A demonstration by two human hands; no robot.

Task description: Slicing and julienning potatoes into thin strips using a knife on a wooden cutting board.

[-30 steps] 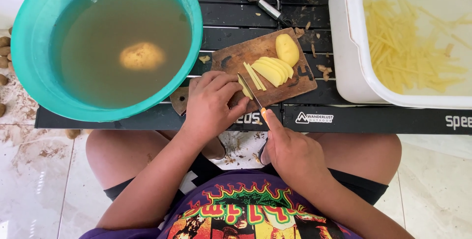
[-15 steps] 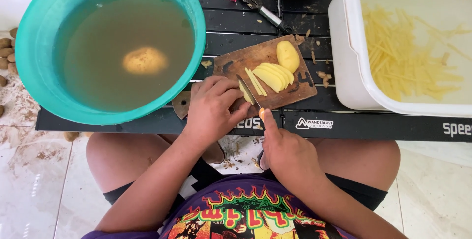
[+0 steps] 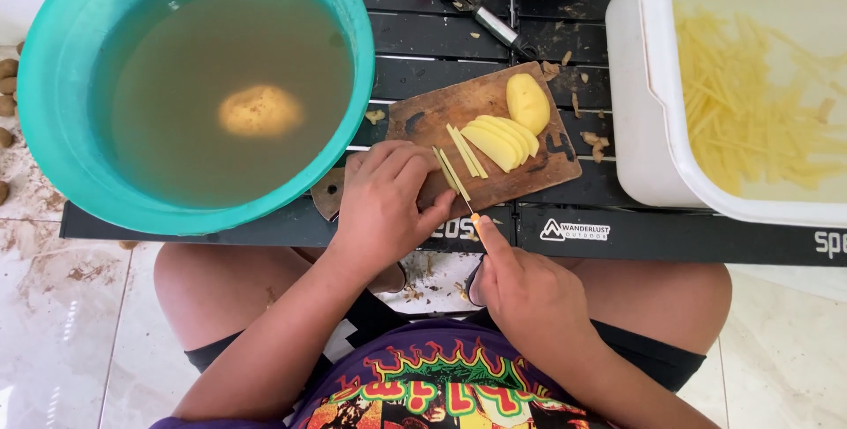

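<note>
So, here's what we see from above:

Left hand: our left hand point(image 3: 384, 208) lies curled, fingers down, on the near left part of the wooden cutting board point(image 3: 520, 177), pressing on potato we mostly can't see under it.
Right hand: our right hand point(image 3: 529, 292) is closed around a knife point(image 3: 457, 184), held just off the desk's near edge, the thin blade reaching up onto the board beside the left fingers.
Potato: cut sticks point(image 3: 466, 151) lie next to the blade, then fanned slices point(image 3: 501, 139) and a rounded end piece point(image 3: 528, 102) farther up the board.
Desk: dark slatted desk point(image 3: 565, 27).
Left side: teal basin point(image 3: 53, 111) of cloudy water with one whole potato point(image 3: 260, 111) in it.
Right side: white tub point(image 3: 644, 129) holding cut potato strips point(image 3: 750, 111) in water.
Far edge: a peeler point(image 3: 472, 7).
</note>
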